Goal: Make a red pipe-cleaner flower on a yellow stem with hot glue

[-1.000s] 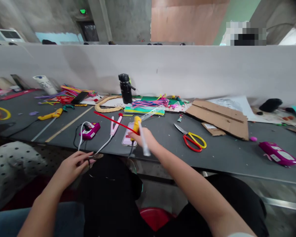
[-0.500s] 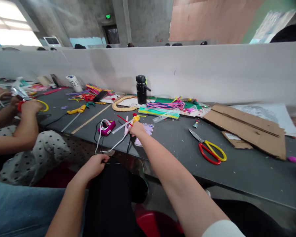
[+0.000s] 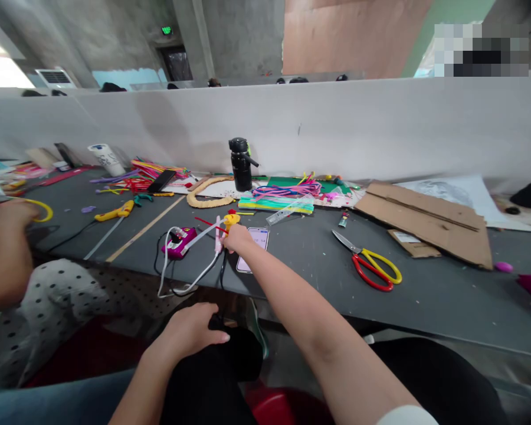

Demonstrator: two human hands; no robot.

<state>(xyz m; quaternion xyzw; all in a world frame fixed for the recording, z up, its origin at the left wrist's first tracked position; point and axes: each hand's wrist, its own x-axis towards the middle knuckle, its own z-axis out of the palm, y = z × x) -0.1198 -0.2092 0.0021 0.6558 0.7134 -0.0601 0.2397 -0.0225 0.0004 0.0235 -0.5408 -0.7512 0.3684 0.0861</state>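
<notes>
My right hand (image 3: 239,239) reaches over the table and is closed around a yellow glue gun (image 3: 232,219). A long translucent glue stick (image 3: 201,231) sticks out of it toward the left. A red stem (image 3: 206,222) and a slim pink tool (image 3: 218,235) lie against that hand; whether the fingers touch them is unclear. Just right of it, partly under the wrist, lies a lit phone (image 3: 260,237). My left hand (image 3: 194,327) hovers over my lap below the table edge, empty, thumb and fingers apart. A purple power socket (image 3: 181,243) with white and black cords sits nearby.
Red-and-yellow-handled scissors (image 3: 371,265) lie to the right, before cardboard sheets (image 3: 429,218). Behind stand a black bottle (image 3: 241,165) and bundles of pipe cleaners (image 3: 287,189). Another yellow glue gun (image 3: 115,211) lies left, near a co-worker's hand (image 3: 13,215). Cords hang over the table edge.
My left hand has opened from a pinch near the cords and moved right and down over my lap. My right hand keeps the glue gun. The view has turned right.
</notes>
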